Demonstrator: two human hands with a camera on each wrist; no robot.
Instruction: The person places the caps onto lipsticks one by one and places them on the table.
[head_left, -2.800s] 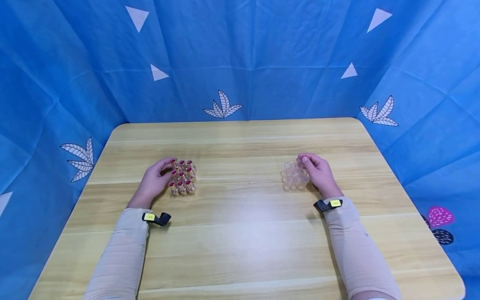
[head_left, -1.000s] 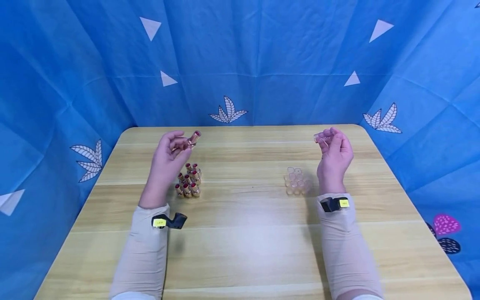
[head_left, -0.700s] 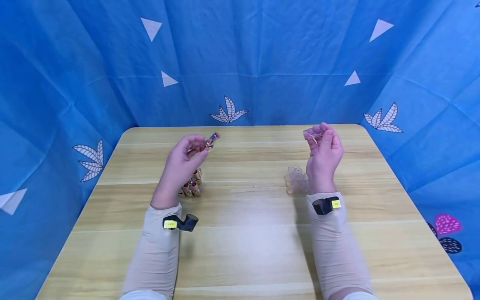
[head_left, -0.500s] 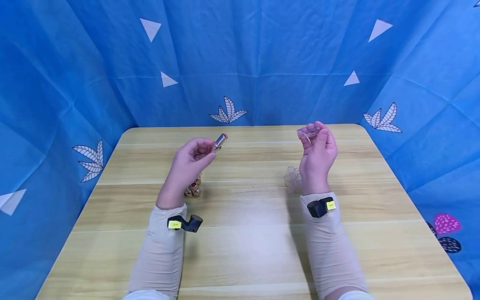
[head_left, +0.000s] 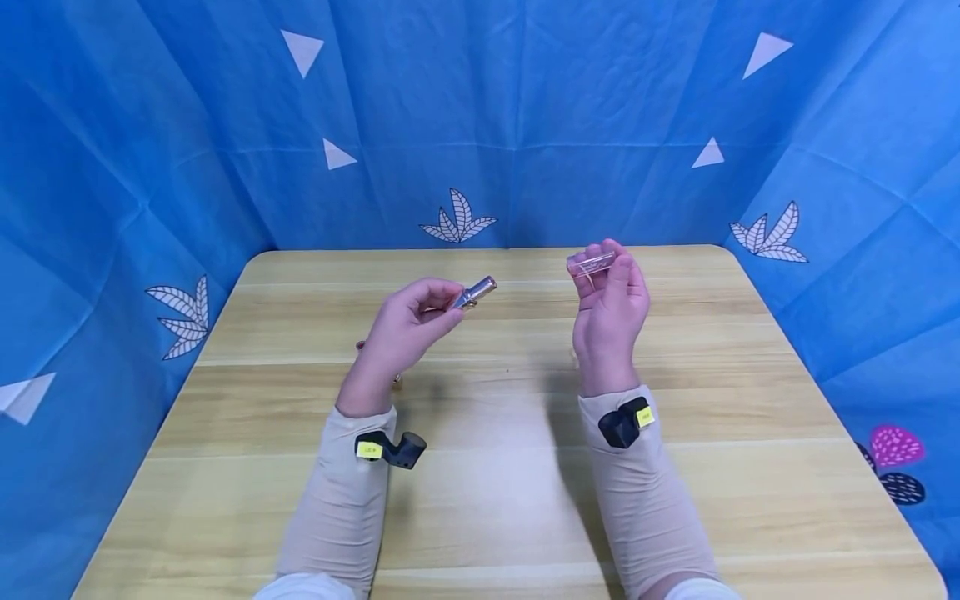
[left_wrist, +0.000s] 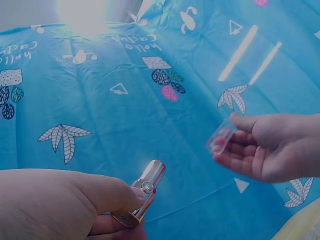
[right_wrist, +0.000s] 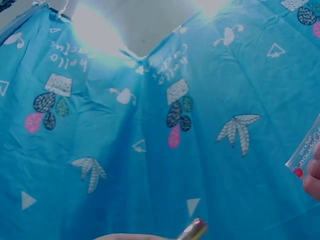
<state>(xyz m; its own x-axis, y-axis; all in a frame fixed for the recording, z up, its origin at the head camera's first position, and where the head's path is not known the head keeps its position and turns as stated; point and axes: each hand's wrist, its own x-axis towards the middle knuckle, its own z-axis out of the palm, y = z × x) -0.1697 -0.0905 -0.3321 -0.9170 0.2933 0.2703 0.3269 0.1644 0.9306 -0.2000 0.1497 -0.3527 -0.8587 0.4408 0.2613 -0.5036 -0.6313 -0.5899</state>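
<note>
My left hand [head_left: 412,327] pinches a shiny gold lipstick tube [head_left: 482,289] between thumb and fingers. It is raised over the table, tilted, with its uncapped end pointing right. In the left wrist view the lipstick [left_wrist: 153,174] shows a round emblem on its collar. My right hand [head_left: 611,329] faces it palm up, thumb and fingers gripping a clear lipstick cap [head_left: 588,265]. Printed lettering shows on the cap [right_wrist: 306,150] in the right wrist view. A short gap separates lipstick and cap. The left wrist view also shows the right hand [left_wrist: 282,145].
A cluster of upright lipsticks stands mostly hidden behind my left wrist; a gold base [head_left: 397,381] peeks out. The clear caps on the table are almost covered by my right wrist. Blue patterned cloth [head_left: 510,125] walls the back and sides of the wooden table [head_left: 495,500].
Both hands have lifted away from the clusters, the left with a lipstick, the right with a clear cap. They have moved toward each other, and the lipstick has tilted further to the right.
</note>
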